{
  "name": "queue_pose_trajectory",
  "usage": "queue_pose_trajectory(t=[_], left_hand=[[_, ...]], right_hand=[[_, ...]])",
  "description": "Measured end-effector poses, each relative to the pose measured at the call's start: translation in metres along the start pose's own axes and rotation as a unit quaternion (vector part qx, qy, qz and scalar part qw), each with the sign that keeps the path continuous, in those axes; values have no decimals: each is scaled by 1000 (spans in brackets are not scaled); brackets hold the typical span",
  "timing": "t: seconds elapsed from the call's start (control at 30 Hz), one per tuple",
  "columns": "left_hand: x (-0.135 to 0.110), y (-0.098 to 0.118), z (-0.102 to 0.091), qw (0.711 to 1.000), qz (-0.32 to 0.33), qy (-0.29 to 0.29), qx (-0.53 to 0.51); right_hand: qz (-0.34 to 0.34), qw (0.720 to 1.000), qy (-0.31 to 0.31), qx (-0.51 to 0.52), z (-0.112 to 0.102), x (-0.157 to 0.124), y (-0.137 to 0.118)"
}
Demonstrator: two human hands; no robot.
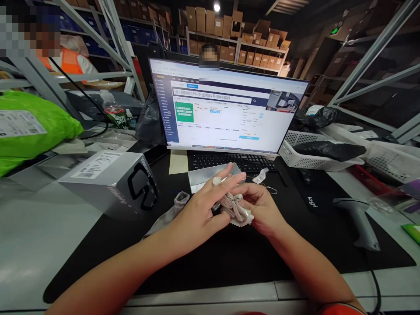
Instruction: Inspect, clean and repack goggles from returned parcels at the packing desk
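Over the black desk mat (229, 253), my two hands meet in front of the keyboard (234, 162). My right hand (262, 208) is closed around a small bundle of pale pinkish cloth (234, 209) with a white scalloped edge. My left hand (203, 203) pinches the same bundle with thumb and lower fingers while its index and middle fingers stretch out toward the keyboard. A grey fabric pouch (170, 214) lies on the mat just under my left wrist. A small clear plastic bag (260, 176) rests beside the keyboard.
A monitor (226, 109) stands behind the keyboard. A grey product box (111, 181) and a green parcel (29, 127) are at the left. White baskets (295, 155) with black bags and a handheld scanner (361, 218) are at the right. A person in an orange vest (70, 59) is far left.
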State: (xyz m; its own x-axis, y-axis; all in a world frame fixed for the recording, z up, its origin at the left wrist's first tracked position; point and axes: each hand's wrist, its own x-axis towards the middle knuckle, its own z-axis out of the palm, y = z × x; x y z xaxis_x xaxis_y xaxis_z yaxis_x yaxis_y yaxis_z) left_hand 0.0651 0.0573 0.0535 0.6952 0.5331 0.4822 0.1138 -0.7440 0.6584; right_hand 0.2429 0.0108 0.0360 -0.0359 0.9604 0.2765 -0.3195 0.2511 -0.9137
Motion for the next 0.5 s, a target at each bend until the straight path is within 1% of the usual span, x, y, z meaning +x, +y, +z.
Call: queue_pose_trajectory(t=[0.07, 0.2, 0.3, 0.4, 0.5], left_hand=[[0, 2, -2, 1000, -7, -1, 7], [0, 2, -4, 1000, 4, 2, 19], [-1, -1, -3, 1000, 19, 8, 11], [-1, -5, -1, 999, 28, 17, 4], [0, -6, -1, 999, 24, 23, -1]], right_hand=[[8, 999, 9, 40, 3, -2, 1], [31, 993, 40, 105, 5, -2, -3], [14, 992, 62, 108, 4, 2, -8], [-6, 994, 61, 90, 2, 6, -11], [-9, 992, 61, 108, 3, 5, -13]])
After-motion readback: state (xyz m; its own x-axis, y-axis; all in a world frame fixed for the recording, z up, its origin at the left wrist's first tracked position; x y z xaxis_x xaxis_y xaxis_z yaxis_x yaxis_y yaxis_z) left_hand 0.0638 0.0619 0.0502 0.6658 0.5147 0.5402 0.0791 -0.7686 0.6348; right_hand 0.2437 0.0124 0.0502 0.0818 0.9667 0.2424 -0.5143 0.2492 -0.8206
